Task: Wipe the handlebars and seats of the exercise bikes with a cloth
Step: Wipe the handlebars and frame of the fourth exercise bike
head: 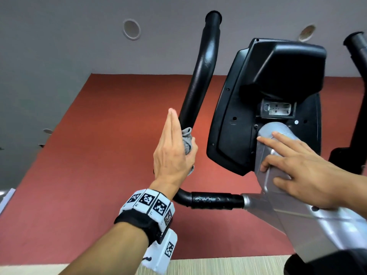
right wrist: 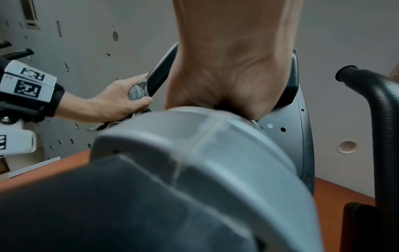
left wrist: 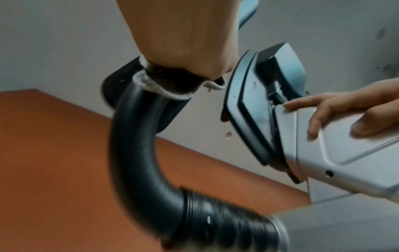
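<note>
Left hand (head: pixel 172 153) is pressing a grey cloth (head: pixel 187 140) against the black left handlebar (head: pixel 198 76) of the exercise bike, low on its upright stretch, just above the bend where the bar is turning toward the silver column (head: pixel 278 161). Its fingers are lying straight along the far side of the bar while the thumb is curling over the bunched cloth, clamping it to the tube. In the left wrist view the cloth (left wrist: pixel 151 85) is showing as a pale edge wrapped round the bar (left wrist: pixel 134 136). Right hand (head: pixel 303 171) is resting flat on the silver column, fingers spread and relaxed, holding nothing, with the fingertips reaching to just below the black console (head: pixel 248 116). Left of the console the left handlebar is rising; right of the console, the end of the other handlebar (head: pixel 355 40) is showing at the edge of the head view.
</note>
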The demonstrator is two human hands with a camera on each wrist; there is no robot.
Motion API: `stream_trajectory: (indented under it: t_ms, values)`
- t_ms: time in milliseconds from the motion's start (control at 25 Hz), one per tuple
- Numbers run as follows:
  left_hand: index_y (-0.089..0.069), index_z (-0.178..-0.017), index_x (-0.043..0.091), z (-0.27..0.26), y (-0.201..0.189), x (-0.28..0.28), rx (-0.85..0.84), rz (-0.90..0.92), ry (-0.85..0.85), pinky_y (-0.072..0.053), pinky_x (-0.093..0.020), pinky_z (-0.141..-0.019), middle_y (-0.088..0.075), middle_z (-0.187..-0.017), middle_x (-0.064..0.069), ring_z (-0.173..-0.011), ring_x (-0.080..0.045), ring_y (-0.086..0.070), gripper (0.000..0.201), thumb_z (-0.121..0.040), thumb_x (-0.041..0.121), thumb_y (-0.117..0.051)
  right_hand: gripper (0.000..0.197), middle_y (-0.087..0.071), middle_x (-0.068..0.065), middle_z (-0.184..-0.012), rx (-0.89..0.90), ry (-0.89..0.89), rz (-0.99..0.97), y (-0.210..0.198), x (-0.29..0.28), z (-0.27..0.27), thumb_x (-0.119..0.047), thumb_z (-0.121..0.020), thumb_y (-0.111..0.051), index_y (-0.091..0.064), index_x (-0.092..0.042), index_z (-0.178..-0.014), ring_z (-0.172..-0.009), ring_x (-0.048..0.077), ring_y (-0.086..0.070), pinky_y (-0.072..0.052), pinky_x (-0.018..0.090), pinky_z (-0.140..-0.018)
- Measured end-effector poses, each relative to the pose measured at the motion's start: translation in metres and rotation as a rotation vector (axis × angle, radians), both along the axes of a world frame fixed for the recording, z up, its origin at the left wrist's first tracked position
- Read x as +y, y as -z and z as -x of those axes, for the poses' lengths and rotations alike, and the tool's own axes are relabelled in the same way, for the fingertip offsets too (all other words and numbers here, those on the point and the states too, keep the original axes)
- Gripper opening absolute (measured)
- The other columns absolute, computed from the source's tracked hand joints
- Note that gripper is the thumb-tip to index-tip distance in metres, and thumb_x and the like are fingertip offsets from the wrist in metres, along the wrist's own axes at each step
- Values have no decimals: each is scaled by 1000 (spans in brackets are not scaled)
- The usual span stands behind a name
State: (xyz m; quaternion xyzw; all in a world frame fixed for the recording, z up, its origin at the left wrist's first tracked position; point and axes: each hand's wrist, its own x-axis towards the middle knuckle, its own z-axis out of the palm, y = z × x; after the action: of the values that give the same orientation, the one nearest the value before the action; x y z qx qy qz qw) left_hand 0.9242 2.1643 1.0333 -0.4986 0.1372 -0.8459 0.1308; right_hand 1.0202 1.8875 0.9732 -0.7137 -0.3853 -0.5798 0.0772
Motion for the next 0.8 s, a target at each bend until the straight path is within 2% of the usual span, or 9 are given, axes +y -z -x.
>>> stream_trajectory:
  t_ms: [120, 200, 280, 360, 440, 560, 640, 720, 800]
  values:
    - [-20, -159, -2, 3, -11, -6, -31, -43, 20, -33, -19, -115, -31, -164, -15, -151, -15, -31, 83, -95, 25, -66, 47, 11, -17, -168, 10, -32, 0, -1, -1, 0, -49, -76, -28, -52, -46, -117, -150, 5, 25, 18, 16, -111]
    - [-21, -158, -3, -7, -3, 12, -40, -52, 27, -32, -22, -118, -31, -164, -17, -152, -13, -26, 82, -95, 24, -66, 46, 8, -17, -168, 14, -37, -2, -2, -1, 0, -49, -75, -30, -53, -46, -115, -152, 7, 22, 12, 22, -118]
    - [-21, -159, -1, -22, 15, 38, -18, -35, 66, -33, -29, -121, -30, -164, -16, -153, -17, -26, 82, -95, 26, -65, 45, 5, -15, -169, 17, -26, 3, -2, -1, -2, -48, -75, -31, -54, -45, -113, -153, 8, 20, 7, 30, -124]
    - [-17, -162, 7, -34, 39, 56, 72, 68, 230, -31, -33, -123, -27, -167, -10, -154, -17, -26, 86, -94, 34, -63, 45, 3, -15, -169, 18, -31, 0, -1, 0, -5, -47, -75, -32, -56, -43, -112, -154, 9, 19, 5, 36, -126]
    - [-12, -163, 13, -38, 48, 55, 126, 135, 361, -26, -32, -124, -22, -169, -5, -155, -13, -21, 88, -95, 36, -62, 44, 1, -15, -169, 17, -40, -10, -1, -2, -8, -47, -75, -32, -57, -42, -112, -154, 9, 19, 5, 36, -126]
    - [-10, -162, 8, -23, 28, 32, 67, 80, 264, -24, -35, -126, -15, -170, -10, -157, -16, -15, 87, -98, 35, -61, 43, -2, -15, -169, 3, -65, -12, -2, -2, -11, -49, -75, -35, -59, -43, -110, -154, 7, 16, 6, 32, -123]
    - [-14, -161, 2, -14, 8, 22, 18, 1, 172, -33, -41, -122, -20, -168, -14, -156, -22, -22, 86, -98, 34, -63, 45, -6, -16, -169, -1, -102, -10, -3, -2, -14, -56, -73, -33, -60, -46, -107, -153, 4, 13, 5, 26, -120]
    - [-18, -159, -2, -18, 6, 23, -31, -19, 123, -42, -44, -116, -26, -165, -18, -151, -27, -33, 84, -97, 29, -65, 55, -10, -17, -168, -11, -128, -12, -5, -3, -17, -62, -66, -27, -62, -47, -105, -153, 3, 10, 5, 23, -117]
    - [-21, -157, -6, -26, 15, 37, -91, -20, -10, -43, -45, -114, -28, -163, -23, -150, -31, -34, 80, -94, 16, -67, 59, -11, -16, -168, -25, -114, -11, -7, -2, -19, -63, -63, -24, -63, -48, -105, -152, 2, 9, 4, 23, -117]
